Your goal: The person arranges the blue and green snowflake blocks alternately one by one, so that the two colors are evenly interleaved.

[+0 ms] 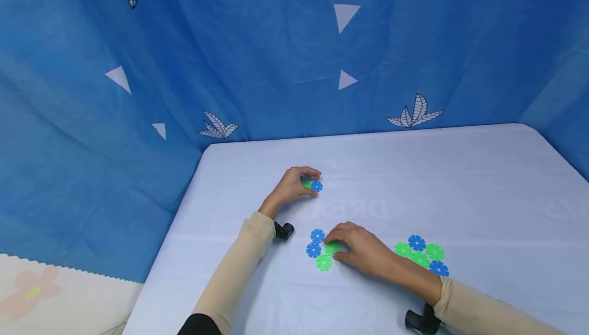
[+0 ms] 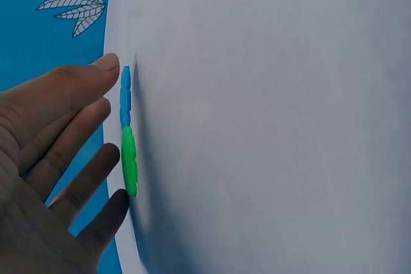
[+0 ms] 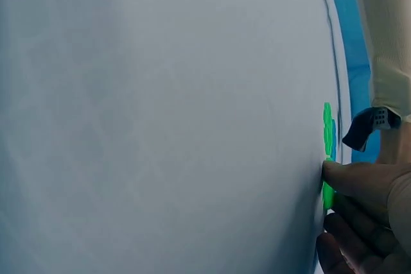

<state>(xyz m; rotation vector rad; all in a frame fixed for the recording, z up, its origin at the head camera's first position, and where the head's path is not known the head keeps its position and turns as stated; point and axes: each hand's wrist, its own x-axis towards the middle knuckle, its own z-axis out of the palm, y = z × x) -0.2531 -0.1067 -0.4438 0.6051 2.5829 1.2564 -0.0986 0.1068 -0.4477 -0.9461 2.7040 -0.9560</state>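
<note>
Toward the far side of the table, my left hand [image 1: 291,185] curves loosely around a blue notched disc [image 1: 316,186] and a green notched disc [image 1: 307,184]. In the left wrist view its thumb and fingers are spread beside the blue disc [image 2: 125,97] and green disc [image 2: 130,162], seen edge-on. My right hand [image 1: 363,248], lower and nearer, pinches a green notched disc [image 1: 331,248] by its rim. That disc belongs to a small cluster with two blue discs [image 1: 314,249] and another green disc [image 1: 324,262]. The right wrist view shows the thumb against a green disc [image 3: 328,196].
Right of my right hand lies a larger cluster of green and blue discs [image 1: 420,259], partly behind the forearm. The white tabletop [image 1: 497,186] meets a blue curtain [image 1: 285,53] at the back. Black wrist devices [image 1: 284,231] sit under both wrists.
</note>
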